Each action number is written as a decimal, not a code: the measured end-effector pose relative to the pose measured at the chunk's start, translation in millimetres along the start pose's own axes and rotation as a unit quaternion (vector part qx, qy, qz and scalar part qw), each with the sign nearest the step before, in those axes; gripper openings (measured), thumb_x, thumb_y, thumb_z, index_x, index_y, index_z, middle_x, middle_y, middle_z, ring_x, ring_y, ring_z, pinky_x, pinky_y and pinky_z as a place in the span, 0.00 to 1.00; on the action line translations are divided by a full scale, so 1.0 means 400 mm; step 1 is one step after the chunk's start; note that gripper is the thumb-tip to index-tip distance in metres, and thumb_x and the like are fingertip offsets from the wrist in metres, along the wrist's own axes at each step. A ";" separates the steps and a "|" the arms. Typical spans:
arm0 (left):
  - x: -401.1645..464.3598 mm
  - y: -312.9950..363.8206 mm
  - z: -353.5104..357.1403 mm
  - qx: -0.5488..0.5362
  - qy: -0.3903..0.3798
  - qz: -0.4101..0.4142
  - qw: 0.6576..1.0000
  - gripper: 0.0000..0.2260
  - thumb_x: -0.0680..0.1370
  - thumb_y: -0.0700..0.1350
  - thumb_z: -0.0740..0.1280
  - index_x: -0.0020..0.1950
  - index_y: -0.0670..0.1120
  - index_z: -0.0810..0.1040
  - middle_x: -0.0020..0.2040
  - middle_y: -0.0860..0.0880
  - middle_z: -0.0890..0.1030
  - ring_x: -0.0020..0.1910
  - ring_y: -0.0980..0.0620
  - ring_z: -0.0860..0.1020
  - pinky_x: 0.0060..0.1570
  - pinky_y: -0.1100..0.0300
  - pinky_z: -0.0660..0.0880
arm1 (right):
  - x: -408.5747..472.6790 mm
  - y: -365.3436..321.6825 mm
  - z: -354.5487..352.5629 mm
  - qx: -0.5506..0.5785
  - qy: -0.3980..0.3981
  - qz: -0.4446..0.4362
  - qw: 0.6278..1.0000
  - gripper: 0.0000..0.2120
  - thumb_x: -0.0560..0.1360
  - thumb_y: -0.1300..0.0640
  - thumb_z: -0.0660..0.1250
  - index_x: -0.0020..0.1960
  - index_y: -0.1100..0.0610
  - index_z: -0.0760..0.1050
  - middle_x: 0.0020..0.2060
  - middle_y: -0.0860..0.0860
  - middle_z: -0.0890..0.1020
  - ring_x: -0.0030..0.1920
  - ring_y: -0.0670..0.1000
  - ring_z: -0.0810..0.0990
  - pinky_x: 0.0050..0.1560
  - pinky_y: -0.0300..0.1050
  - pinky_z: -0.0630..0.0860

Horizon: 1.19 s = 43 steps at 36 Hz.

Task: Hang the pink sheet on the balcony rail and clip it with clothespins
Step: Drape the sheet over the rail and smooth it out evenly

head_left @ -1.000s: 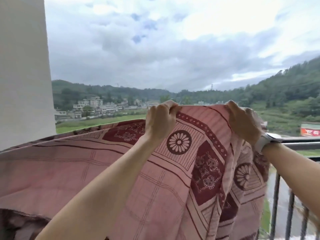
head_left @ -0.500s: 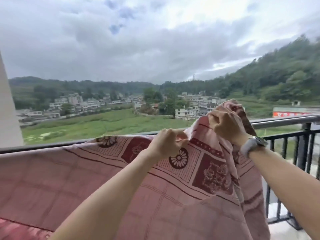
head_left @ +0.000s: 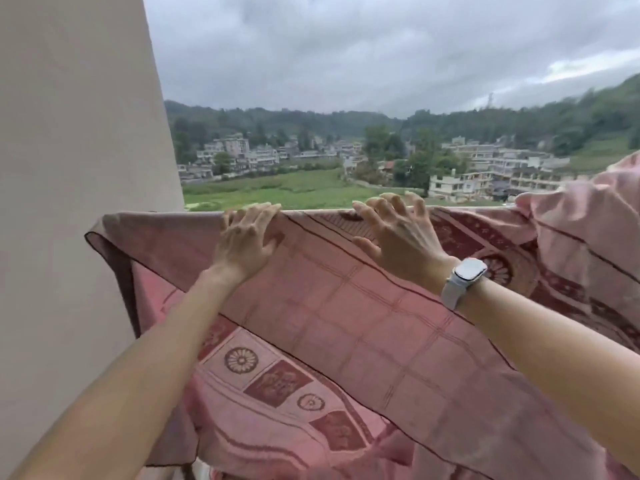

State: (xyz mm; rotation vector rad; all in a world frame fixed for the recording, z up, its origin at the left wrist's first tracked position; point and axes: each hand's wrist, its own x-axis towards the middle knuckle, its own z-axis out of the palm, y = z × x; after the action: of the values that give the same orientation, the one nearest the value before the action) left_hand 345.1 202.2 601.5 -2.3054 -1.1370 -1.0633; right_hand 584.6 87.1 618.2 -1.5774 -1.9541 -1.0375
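Head view: left hand (head_left: 242, 237) and right hand (head_left: 398, 233), fingers spread, press pink sheet (head_left: 346, 306) flat along rail top. No clothespins on yet; bunched right end could probably drag it off.

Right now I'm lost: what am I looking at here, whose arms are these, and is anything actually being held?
This is one view from a camera worn on a person's head, looking forward and down. There is no machine: both bare arms are the person's own. The left hand and the right hand, the one with a white watch on its wrist, rest with fingers spread along the top fold of the pink sheet, draped over the balcony rail, which it hides. A pale wall stands left. No clothespins show.
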 end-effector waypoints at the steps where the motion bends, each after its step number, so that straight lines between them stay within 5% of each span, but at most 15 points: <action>1: -0.009 -0.042 -0.011 0.008 0.001 -0.009 1.000 0.24 0.75 0.47 0.66 0.69 0.47 0.66 0.68 0.45 0.70 0.68 0.44 0.66 0.69 0.44 0.54 | 0.024 -0.035 0.013 0.005 0.007 0.001 1.000 0.27 0.72 0.45 0.66 0.66 0.58 0.68 0.57 0.57 0.76 0.59 0.59 0.73 0.61 0.64 0.63; 7: -0.057 -0.257 -0.064 0.035 -0.004 -0.042 0.998 0.24 0.76 0.49 0.65 0.70 0.48 0.65 0.68 0.45 0.69 0.69 0.44 0.64 0.70 0.43 0.49 | 0.167 -0.251 0.087 0.043 0.019 -0.013 0.999 0.29 0.71 0.47 0.68 0.67 0.59 0.67 0.59 0.58 0.75 0.60 0.59 0.72 0.63 0.63 0.62; 12: -0.081 -0.397 -0.095 0.000 0.082 -0.050 0.995 0.17 0.75 0.43 0.67 0.64 0.45 0.74 0.60 0.45 0.78 0.60 0.45 0.74 0.65 0.49 0.61 | 0.259 -0.386 0.145 0.066 0.044 0.008 0.997 0.20 0.71 0.54 0.70 0.61 0.58 0.73 0.52 0.57 0.78 0.52 0.59 0.76 0.51 0.58 0.70; 17: -0.072 -0.445 -0.109 -0.056 0.155 0.008 0.986 0.08 0.72 0.42 0.69 0.51 0.44 0.83 0.49 0.47 0.84 0.50 0.49 0.82 0.54 0.55 0.73 | 0.275 -0.402 0.187 0.097 0.151 0.016 0.984 0.12 0.70 0.57 0.69 0.53 0.57 0.78 0.44 0.52 0.81 0.45 0.57 0.77 0.44 0.53 0.71; 21: -0.076 -0.429 -0.102 -0.072 0.197 -0.013 0.978 0.06 0.74 0.41 0.67 0.48 0.46 0.83 0.45 0.48 0.84 0.45 0.48 0.82 0.50 0.59 0.68 | 0.263 -0.389 0.176 0.151 0.218 0.016 0.964 0.07 0.74 0.58 0.65 0.46 0.59 0.81 0.42 0.52 0.82 0.44 0.55 0.77 0.42 0.52 0.74; 24: -0.117 -0.400 -0.101 -0.104 0.211 0.016 0.972 0.06 0.75 0.42 0.66 0.48 0.44 0.83 0.44 0.48 0.85 0.42 0.50 0.82 0.43 0.60 0.74 | 0.231 -0.399 0.173 0.134 0.246 0.005 0.960 0.07 0.76 0.57 0.64 0.44 0.59 0.79 0.41 0.52 0.82 0.43 0.53 0.75 0.41 0.49 0.72; 33: -0.394 -0.303 0.051 -0.156 0.057 0.029 0.986 0.21 0.78 0.56 0.55 0.41 0.48 0.84 0.25 0.49 0.80 0.21 0.51 0.76 0.24 0.67 0.66 | -0.072 -0.395 0.266 0.078 0.115 -0.029 0.990 0.10 0.73 0.64 0.59 0.42 0.60 0.79 0.36 0.53 0.81 0.37 0.55 0.77 0.40 0.47 0.71; 37: -0.488 -0.254 0.119 -0.158 -0.027 0.002 0.987 0.13 0.75 0.52 0.61 0.42 0.51 0.84 0.26 0.51 0.81 0.21 0.50 0.76 0.22 0.65 0.69 | -0.201 -0.393 0.308 0.069 0.024 -0.042 0.996 0.11 0.70 0.64 0.57 0.42 0.58 0.78 0.36 0.52 0.81 0.36 0.55 0.78 0.42 0.45 0.69; 43: -0.629 -0.166 0.185 -0.171 -0.123 -0.007 0.978 0.14 0.74 0.52 0.60 0.40 0.50 0.84 0.27 0.51 0.81 0.22 0.51 0.76 0.24 0.59 0.75 | -0.363 -0.404 0.341 0.087 -0.061 -0.021 0.994 0.14 0.66 0.67 0.56 0.41 0.56 0.79 0.36 0.49 0.82 0.37 0.53 0.78 0.42 0.44 0.74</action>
State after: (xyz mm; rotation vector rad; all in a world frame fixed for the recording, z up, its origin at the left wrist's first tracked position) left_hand 228.3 155.7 362.2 -2.7658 -1.1335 -1.0710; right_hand 486.5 85.7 381.2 -1.5413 -2.1053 -0.7771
